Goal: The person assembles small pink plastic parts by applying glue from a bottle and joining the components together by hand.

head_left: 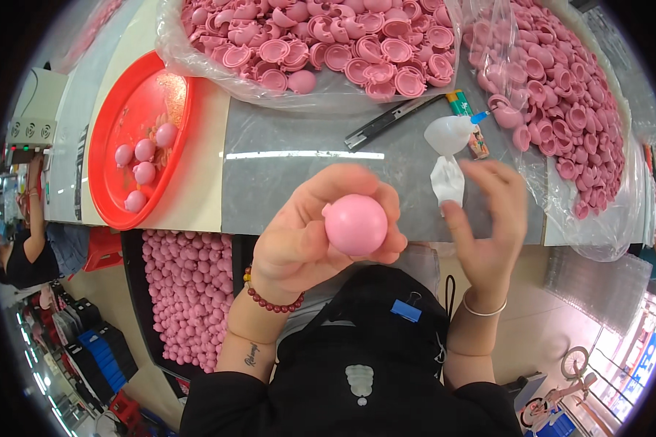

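Note:
My left hand (299, 226) is closed around a smooth pink plastic ball (356, 225) with a small nub on its left side. Palm up, it raises the ball in front of my body. My right hand (494, 218) is open, thumb and fingers apart, with nothing visible between them. Its thumb tip is beside a crumpled white tissue (447, 182); whether they touch I cannot tell. Just beyond the tissue lies a small whitish squeeze bottle (447, 135) with a blue tip, in front of a green and orange tube-shaped item (459, 104).
A black utility knife (393, 122) lies on the grey table (284, 189). Clear bags of pink half shells (335, 54) fill the far side and right (554, 95). A red tray (103, 171) holds several pink balls; a black bin (140, 306) full of them stands below. Another person (33, 244) is far left.

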The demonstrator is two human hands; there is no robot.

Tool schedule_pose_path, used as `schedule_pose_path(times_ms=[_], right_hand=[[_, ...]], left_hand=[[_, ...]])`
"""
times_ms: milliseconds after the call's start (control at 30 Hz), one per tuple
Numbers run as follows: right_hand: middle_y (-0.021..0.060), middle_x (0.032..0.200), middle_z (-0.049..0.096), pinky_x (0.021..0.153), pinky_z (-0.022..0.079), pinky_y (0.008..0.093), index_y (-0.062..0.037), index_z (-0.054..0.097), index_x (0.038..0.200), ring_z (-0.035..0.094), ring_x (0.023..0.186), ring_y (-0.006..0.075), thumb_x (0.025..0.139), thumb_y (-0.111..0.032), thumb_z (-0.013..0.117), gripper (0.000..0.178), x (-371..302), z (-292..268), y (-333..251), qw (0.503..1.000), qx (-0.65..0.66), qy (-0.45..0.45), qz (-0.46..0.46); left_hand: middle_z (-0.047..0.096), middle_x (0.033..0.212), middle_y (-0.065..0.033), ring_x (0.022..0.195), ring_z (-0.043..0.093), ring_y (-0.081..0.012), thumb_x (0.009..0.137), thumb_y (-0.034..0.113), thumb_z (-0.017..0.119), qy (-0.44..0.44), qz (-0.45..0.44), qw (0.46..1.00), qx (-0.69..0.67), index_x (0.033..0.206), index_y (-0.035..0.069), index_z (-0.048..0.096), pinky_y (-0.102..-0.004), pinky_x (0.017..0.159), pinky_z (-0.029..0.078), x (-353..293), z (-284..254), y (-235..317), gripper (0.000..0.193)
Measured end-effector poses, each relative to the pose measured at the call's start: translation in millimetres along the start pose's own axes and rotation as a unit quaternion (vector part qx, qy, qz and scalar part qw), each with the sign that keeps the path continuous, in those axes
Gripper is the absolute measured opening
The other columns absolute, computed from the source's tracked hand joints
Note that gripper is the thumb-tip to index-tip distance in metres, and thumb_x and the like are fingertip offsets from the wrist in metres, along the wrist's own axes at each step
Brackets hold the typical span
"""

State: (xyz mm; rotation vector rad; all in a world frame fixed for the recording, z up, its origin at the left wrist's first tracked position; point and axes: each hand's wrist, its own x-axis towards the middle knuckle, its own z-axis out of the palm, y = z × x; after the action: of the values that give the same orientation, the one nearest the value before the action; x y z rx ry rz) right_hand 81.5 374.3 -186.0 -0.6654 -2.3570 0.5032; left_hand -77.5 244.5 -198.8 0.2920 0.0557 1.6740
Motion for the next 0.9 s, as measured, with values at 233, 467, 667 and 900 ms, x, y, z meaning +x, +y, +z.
schedule_pose_path(times_ms=[233, 467, 667, 900], right_hand=[[0.0096, 0.094, 0.054, 0.076, 0.039, 0.0316, -0.0019, 0.056, 0.097, 0.046, 0.092, 0.0239, 0.061, -0.016, 0.071, 0.041, 35.7, 1.5, 1.4, 0.997, -0.012, 0.050, 0.051], [0.0120, 0.091, 0.060, 0.074, 0.043, 0.0275, 0.0040, 0.053, 0.096, 0.054, 0.082, 0.0171, 0.073, -0.009, 0.059, 0.027, 23.8, 1.3, 14.7, 0.940, 0.299, 0.104, 0.124], [0.0171, 0.089, 0.060, 0.065, 0.046, 0.0250, 0.0064, 0.050, 0.097, 0.057, 0.076, 0.0159, 0.078, -0.012, 0.053, 0.026, -7.0, -19.9, 7.3, 0.884, 0.417, 0.139, 0.162], [0.0129, 0.078, 0.061, 0.062, 0.044, 0.0237, 0.0052, 0.051, 0.098, 0.057, 0.071, 0.0148, 0.077, -0.021, 0.057, 0.034, -14.4, -14.7, -6.3, 0.883, 0.413, 0.138, 0.175]], left_hand=[[0.047, 0.092, -0.0145, 0.071, 0.060, -0.0257, 0.077, 0.039, 0.060, 0.025, -0.049, 0.997, 0.050, 0.100, 0.001, 0.037, -0.0326, 0.067, 0.054, -9.8, 13.1, 17.8, 0.050], [0.057, 0.081, -0.0111, 0.068, 0.056, -0.0182, 0.081, 0.034, 0.057, 0.167, 0.243, 0.664, 0.687, 0.106, -0.004, 0.047, -0.0257, 0.060, 0.044, -27.3, 26.3, 62.4, 0.047], [0.060, 0.094, -0.0108, 0.087, 0.057, -0.0224, 0.080, 0.010, 0.052, 0.365, 0.172, 0.088, 0.911, 0.098, 0.000, 0.056, -0.0316, 0.075, 0.044, -48.3, 10.4, 139.8, 0.022], [0.055, 0.104, -0.0122, 0.101, 0.048, -0.0299, 0.078, 0.021, 0.056, 0.122, 0.190, 0.191, 0.956, 0.099, 0.005, 0.057, -0.0368, 0.087, 0.036, 32.3, 10.0, 70.6, 0.027]])
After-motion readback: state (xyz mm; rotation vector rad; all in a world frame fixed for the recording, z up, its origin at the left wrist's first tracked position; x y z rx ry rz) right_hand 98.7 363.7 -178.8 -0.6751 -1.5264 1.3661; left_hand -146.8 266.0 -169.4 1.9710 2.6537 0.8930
